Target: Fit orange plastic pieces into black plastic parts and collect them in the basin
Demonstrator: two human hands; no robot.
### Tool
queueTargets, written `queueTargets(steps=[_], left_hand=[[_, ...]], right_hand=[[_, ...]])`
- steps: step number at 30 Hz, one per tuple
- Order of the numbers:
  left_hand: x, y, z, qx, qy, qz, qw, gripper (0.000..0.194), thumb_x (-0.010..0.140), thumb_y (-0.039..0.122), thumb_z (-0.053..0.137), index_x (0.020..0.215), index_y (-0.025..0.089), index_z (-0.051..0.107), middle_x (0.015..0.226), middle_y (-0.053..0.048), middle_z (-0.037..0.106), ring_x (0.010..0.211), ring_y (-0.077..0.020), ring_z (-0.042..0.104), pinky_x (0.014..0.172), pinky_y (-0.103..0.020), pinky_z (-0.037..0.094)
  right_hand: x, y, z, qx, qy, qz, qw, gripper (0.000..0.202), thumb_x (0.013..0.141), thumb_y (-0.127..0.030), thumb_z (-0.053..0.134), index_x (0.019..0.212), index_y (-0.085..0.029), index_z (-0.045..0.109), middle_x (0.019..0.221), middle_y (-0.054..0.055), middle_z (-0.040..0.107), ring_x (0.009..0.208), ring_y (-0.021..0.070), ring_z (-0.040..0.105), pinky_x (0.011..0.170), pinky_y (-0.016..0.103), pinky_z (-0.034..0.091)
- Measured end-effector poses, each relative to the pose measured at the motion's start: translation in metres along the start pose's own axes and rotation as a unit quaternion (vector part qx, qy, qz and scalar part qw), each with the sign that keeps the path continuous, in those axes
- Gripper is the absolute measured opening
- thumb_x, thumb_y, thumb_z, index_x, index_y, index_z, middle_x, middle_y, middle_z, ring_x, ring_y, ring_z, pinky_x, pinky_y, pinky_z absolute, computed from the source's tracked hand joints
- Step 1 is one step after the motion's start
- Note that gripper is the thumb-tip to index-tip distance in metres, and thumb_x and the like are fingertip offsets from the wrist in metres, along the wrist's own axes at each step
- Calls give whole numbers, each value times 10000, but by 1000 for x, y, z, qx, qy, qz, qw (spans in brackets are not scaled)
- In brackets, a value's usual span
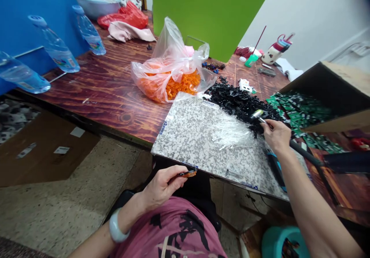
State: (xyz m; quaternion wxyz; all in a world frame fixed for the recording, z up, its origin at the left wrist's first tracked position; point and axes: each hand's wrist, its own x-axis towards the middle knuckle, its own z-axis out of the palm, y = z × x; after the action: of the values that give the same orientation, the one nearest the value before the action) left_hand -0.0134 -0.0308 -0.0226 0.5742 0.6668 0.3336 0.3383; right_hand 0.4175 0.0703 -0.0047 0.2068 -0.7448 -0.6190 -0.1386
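My left hand is pinched on a small orange and black plastic part, held just off the near edge of a speckled stone-look board. Over the right side of the board, my right hand grips a slim metallic tool. A yellow-green piece shows at its tip; whether it belongs to the tool I cannot tell. Below the tool lies a heap of small black plastic parts. Thin clear strips are piled on the board. A black and blue tool lies under my right forearm.
A clear bag of orange parts stands behind the board. To the right, green circuit boards spill from a cardboard box. Water bottles lean at the left. A teal bucket sits below, right.
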Motion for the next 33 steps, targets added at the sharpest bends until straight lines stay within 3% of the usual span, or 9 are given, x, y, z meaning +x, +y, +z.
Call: queueTargets(steps=[5, 7, 10, 13, 15, 17, 23, 30, 33], left_hand=[[5, 2, 2, 45, -4, 39, 998, 201, 879, 205, 481, 1010, 143, 620, 730, -25, 607, 596, -112, 552, 578, -201, 455], [7, 2, 3, 58, -9, 55, 997, 210, 885, 202, 467, 1023, 137, 610, 740, -30, 613, 598, -109, 551, 576, -199, 465], [9, 2, 6, 71, -18, 63, 995, 217, 897, 217, 453, 1032, 140, 605, 746, -34, 626, 592, -106, 549, 573, -196, 475], [12, 3, 10, 77, -30, 65, 994, 221, 900, 217, 452, 1041, 141, 604, 762, -39, 638, 590, -106, 555, 570, -193, 479], [14, 3, 13, 79, -41, 73, 993, 219, 900, 203, 455, 1051, 139, 600, 785, -43, 641, 604, -109, 562, 576, -192, 480], [16, 2, 15, 82, -58, 86, 991, 222, 902, 184, 456, 1072, 138, 591, 838, -54, 647, 661, -118, 582, 620, -199, 488], [17, -3, 17, 115, -101, 96, 984, 198, 911, 178, 449, 1055, 149, 582, 844, -45, 621, 729, -133, 572, 667, -210, 475], [14, -9, 34, 131, -144, 54, 979, 230, 925, 254, 429, 910, 126, 620, 691, -14, 542, 600, -122, 494, 562, -209, 436], [16, -14, 46, 127, -176, 14, 976, 234, 925, 255, 438, 987, 141, 633, 789, -38, 610, 691, -142, 556, 655, -229, 474]], right_hand=[[-3, 5, 7, 0, 5, 13, 1000, 316, 827, -344, 510, 856, -109, 720, 727, 124, 646, 664, 222, 558, 626, 341, 406], [-6, -11, -4, -1, 18, 15, 1000, 271, 820, -321, 531, 883, -134, 716, 816, 129, 664, 750, 249, 581, 683, 369, 434], [-28, -62, -38, 90, 23, -31, 995, 231, 847, -299, 549, 982, -173, 687, 961, 110, 669, 869, 240, 602, 787, 377, 464], [-69, -127, -76, 293, -105, -151, 938, 186, 865, -274, 578, 1030, -218, 644, 966, 64, 672, 874, 190, 623, 801, 327, 494], [-98, -162, -90, 352, -200, -200, 892, 212, 864, -265, 594, 1070, -222, 619, 1014, 69, 652, 929, 184, 610, 815, 304, 493], [-121, -183, -94, 384, -250, -222, 861, 229, 869, -276, 593, 1088, -211, 599, 1015, 76, 644, 936, 184, 599, 809, 297, 491], [-151, -183, -80, 466, -243, -147, 838, 122, 907, -261, 531, 994, -199, 589, 891, 53, 653, 812, 151, 602, 739, 266, 481], [-172, -179, -81, 433, -205, -139, 867, 93, 915, -233, 500, 927, -183, 577, 831, 55, 638, 763, 152, 576, 698, 263, 456], [-187, -169, -73, 412, -213, -105, 879, 118, 917, -265, 500, 917, -187, 588, 831, 50, 647, 765, 152, 586, 698, 259, 457]])
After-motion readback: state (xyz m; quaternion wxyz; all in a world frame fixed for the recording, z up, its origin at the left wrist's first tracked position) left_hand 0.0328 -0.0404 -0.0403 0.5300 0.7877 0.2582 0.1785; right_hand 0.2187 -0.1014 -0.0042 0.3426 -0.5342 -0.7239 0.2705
